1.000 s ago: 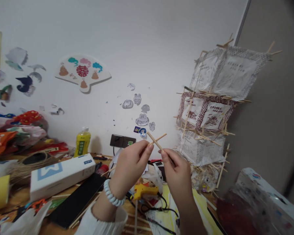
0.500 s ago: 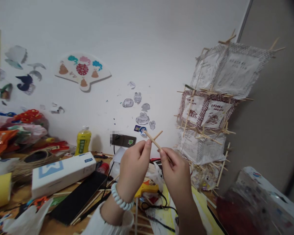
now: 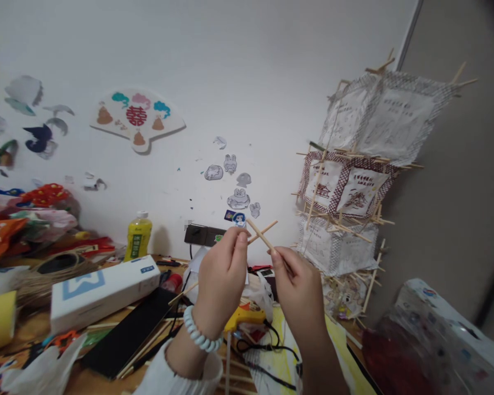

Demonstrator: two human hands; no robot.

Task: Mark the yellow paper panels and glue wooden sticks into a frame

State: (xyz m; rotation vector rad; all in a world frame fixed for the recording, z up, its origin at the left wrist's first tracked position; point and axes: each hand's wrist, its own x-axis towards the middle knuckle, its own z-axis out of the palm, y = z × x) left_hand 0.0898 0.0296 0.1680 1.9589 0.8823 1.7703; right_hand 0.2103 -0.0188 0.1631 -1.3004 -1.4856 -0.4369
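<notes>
Left hand [image 3: 224, 269]'s pinching a long stick [image 3: 269, 227] that slants up-right; right hand [image 3: 298, 282]'s clamped on a second stick [image 3: 258, 233] slanting up-left. They cross midway between, showing above the back edge of the counter [image 3: 86, 384]. Can't tell if they touch.

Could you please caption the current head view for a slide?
Left hand and right hand hold crossed wooden sticks, yellow glue gun below, tiered paper lantern at right.
</notes>
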